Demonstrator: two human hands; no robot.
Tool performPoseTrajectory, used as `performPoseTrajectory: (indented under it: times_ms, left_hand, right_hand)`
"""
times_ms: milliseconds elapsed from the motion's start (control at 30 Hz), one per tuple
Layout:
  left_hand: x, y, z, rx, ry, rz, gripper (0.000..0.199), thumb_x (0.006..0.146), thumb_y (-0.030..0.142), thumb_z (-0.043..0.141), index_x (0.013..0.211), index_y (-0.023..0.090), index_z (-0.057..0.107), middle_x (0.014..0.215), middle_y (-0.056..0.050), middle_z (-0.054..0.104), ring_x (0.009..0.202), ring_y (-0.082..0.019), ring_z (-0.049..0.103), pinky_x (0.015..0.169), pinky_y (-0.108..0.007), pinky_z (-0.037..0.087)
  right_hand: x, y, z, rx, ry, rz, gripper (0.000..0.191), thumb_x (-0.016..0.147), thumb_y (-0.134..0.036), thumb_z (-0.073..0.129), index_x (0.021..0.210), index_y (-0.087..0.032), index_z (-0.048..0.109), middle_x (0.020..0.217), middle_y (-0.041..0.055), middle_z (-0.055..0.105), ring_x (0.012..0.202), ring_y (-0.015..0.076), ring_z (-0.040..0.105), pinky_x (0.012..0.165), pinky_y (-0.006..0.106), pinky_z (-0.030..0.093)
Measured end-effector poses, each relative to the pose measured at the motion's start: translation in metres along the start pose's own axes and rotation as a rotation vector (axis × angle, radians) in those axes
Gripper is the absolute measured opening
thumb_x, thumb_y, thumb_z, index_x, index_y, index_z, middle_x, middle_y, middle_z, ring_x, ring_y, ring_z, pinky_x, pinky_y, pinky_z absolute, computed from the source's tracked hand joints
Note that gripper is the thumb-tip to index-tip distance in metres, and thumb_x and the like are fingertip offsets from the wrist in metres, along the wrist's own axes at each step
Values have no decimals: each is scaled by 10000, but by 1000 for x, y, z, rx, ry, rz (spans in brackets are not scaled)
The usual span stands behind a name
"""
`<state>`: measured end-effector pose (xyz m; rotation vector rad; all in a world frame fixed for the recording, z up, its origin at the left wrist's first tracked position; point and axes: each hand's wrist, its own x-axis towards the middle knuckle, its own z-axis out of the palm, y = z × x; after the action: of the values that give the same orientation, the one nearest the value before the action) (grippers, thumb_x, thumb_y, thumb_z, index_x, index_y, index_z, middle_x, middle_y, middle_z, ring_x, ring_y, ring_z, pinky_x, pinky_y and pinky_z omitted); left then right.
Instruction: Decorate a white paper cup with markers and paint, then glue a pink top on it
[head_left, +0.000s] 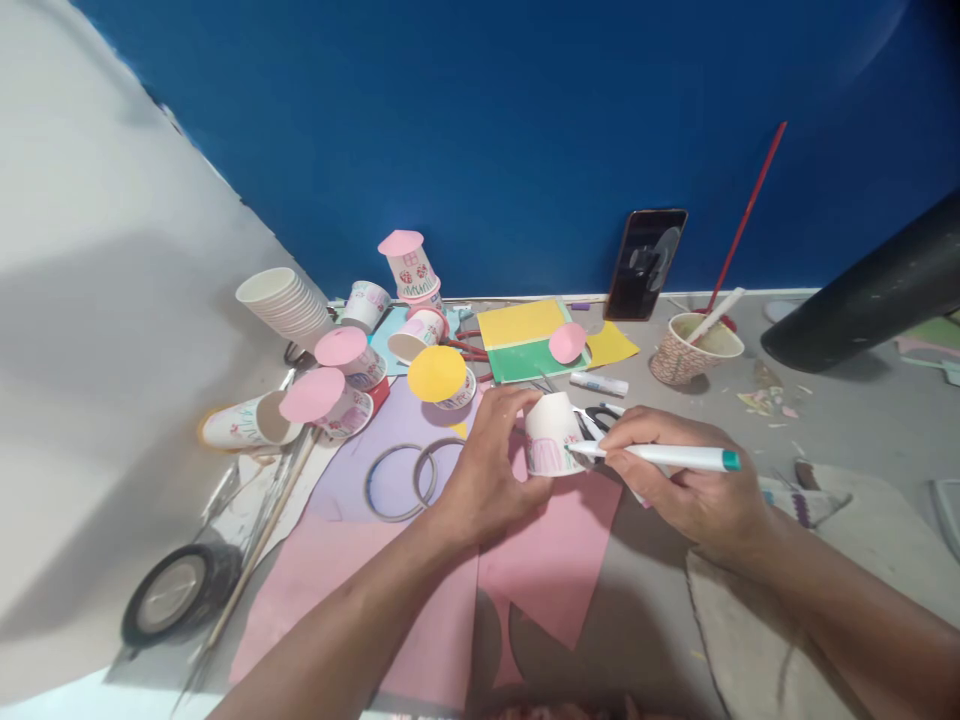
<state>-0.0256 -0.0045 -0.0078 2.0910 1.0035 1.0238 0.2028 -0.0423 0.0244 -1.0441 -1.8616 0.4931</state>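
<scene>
My left hand is closed round the left side of a white paper cup, turned upside down. A pink door shape and green marks are drawn low on the cup's wall. In my right hand is a white marker with a green end. Its tip touches the cup's side near the drawn marks, or comes very close; I cannot tell which. Pink paper lies below the cup. Just behind my right hand, the black handles of scissors show in part.
Decorated paper cups with pink and yellow paper tops crowd the left, beside stacked plain cups. Tape rings lie on purple paper. A phone leans on the blue wall. Right of it stands a patterned cup holding sticks. A cloth lies right.
</scene>
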Motion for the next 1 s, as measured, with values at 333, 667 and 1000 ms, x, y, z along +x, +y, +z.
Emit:
performPoseTrajectory:
  times_ms: [333,667,1000]
  left_hand:
    - [0,1,0,-1,-5,-6,686,726,67,733,1346,260,512,1327,-114,591,1250,-293,583,1049,-472,554]
    - [0,1,1,-36,-20,-34,696,710,58,728,1341,264,520,1338,-108,593,1252,-291,592,1053,-472,555]
    - [1,2,0,-73,-11,-73,688,709,63,736,1329,269,521,1356,-106,591,1285,-303,596,1063,-476,553]
  right_hand:
    - [-2,4,1,-10,27,22,100,977,-204,655,911,-263,702,670,-30,691,643,181,726,583,312,555]
    - [-3,5,1,-18,46,63,105,973,-200,657,893,-246,707,734,-2,748,652,177,724,563,294,542]
    - [-5,8,1,-10,81,84,130,981,-229,659,865,-239,718,713,-1,735,594,171,681,530,297,523]
